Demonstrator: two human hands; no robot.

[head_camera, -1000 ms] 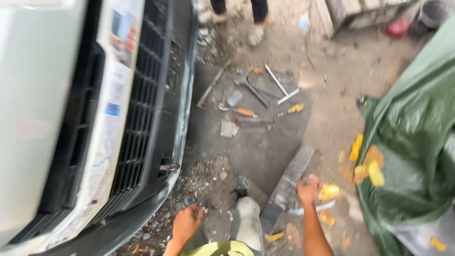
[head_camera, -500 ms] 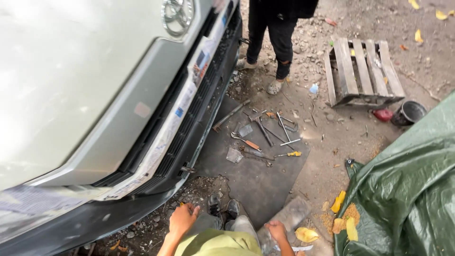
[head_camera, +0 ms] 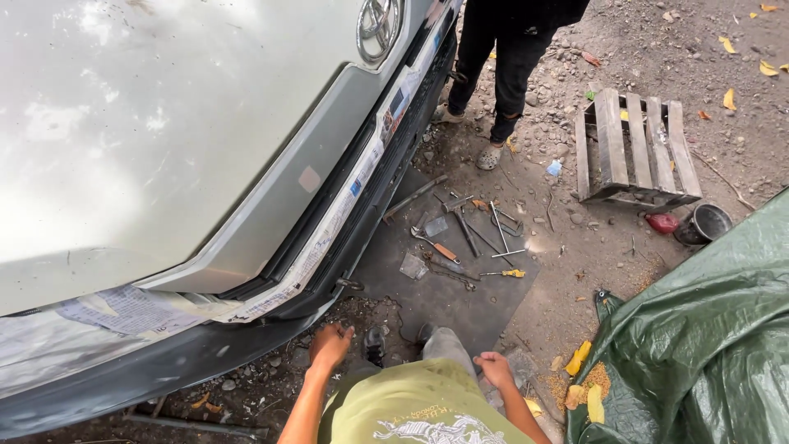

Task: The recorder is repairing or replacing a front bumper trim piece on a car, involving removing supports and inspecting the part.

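Since half a second ago the view has risen and drawn back, so that more of the pale vehicle's hood [head_camera: 164, 140] fills the left side and both hands have come down near the bottom edge. A person crouches in front of the vehicle, a yellow-green shirt [head_camera: 419, 411] showing at the bottom of the view. The left hand [head_camera: 330, 345] rests on the gravel just below the dark bumper [head_camera: 246, 341], fingers curled down and holding nothing that can be seen. The right hand [head_camera: 495, 367] is bent into a loose fist beside the person's knee; whether it grips anything cannot be told. Ahead of the hands lies a dark mat [head_camera: 460, 288] on the ground, and on its far part, well apart from both hands, lie scattered hand tools [head_camera: 464, 242], among them a yellow-handled screwdriver [head_camera: 505, 273] and an orange-handled one [head_camera: 444, 251]. Masking paper [head_camera: 329, 230] runs along the grille. Beyond the mat a second person stands in dark trousers [head_camera: 501, 74]. A small wooden pallet [head_camera: 633, 148] sits on the dirt to the right, with a black pot [head_camera: 707, 222] near it. A green tarp [head_camera: 715, 345] covers the lower right corner.
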